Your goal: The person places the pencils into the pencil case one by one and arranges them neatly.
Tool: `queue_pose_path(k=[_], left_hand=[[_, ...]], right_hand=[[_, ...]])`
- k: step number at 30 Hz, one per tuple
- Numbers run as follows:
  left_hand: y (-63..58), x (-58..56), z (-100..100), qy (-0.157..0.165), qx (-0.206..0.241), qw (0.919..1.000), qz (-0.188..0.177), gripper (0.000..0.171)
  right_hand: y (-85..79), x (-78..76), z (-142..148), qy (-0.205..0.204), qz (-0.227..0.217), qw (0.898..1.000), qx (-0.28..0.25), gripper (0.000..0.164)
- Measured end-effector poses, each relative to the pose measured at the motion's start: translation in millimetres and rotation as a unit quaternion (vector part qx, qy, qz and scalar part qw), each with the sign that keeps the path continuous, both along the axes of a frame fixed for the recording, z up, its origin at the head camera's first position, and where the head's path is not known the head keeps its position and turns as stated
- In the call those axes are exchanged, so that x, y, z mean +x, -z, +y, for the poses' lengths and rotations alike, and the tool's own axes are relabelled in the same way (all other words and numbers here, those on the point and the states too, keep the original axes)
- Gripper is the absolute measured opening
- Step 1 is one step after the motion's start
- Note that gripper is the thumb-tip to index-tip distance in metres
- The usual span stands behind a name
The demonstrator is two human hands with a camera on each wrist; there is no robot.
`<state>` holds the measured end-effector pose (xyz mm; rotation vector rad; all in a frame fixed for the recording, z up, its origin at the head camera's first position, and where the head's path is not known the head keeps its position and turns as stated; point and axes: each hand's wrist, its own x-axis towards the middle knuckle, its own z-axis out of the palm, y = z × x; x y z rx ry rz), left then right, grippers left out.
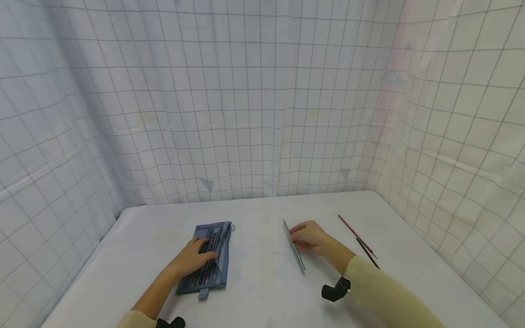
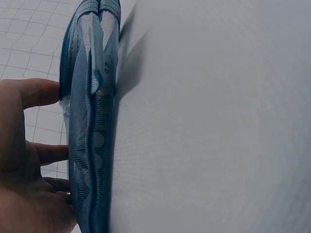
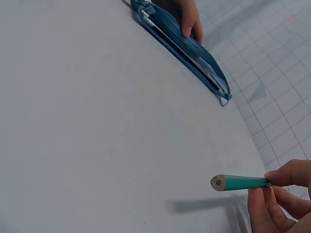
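A blue zip pencil case [image 1: 221, 269] with a see-through mesh panel lies flat on the left of the white table. Several slim pens or pencils show inside it, and its long side gapes in the right wrist view. My left hand [image 1: 190, 259] rests on top, thumb and fingertips touching the case; the left wrist view shows them against its upper face [image 2: 80, 131]. Over the middle of the table my right hand [image 1: 309, 237] pinches a green pencil [image 1: 298, 256] between thumb and fingers. Its blunt wooden end with a dark core faces the right wrist camera, above a shadow.
To the right of my right hand lie a red pencil-like stick [image 1: 348, 226] and a dark one [image 1: 367, 253], their ends crossing or touching. White cloth with a grid pattern [image 1: 254, 114] stands behind the table [image 1: 254, 291] and along both sides.
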<state>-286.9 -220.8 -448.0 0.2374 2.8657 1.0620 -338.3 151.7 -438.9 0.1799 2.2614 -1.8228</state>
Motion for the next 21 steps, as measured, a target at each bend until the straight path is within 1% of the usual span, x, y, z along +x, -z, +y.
queue_pose_path(k=[5,13,21], left_hand=[[-0.4,1.1,-1,-0.004,0.016,0.9998,-0.014,0.076],[-2.7,2.3,0,-0.002,0.018,0.9996,-0.022,0.076],[-4.3,2.4,0,-0.001,0.023,0.9993,-0.030,0.076]], right_hand=[[-2.5,-0.8,-17,-0.019,-0.009,1.000,-0.007,0.024],[1.8,-1.2,-44,-0.066,-0.003,0.998,-0.014,0.025],[0.9,0.1,-82,-0.104,0.002,0.994,-0.016,0.022]])
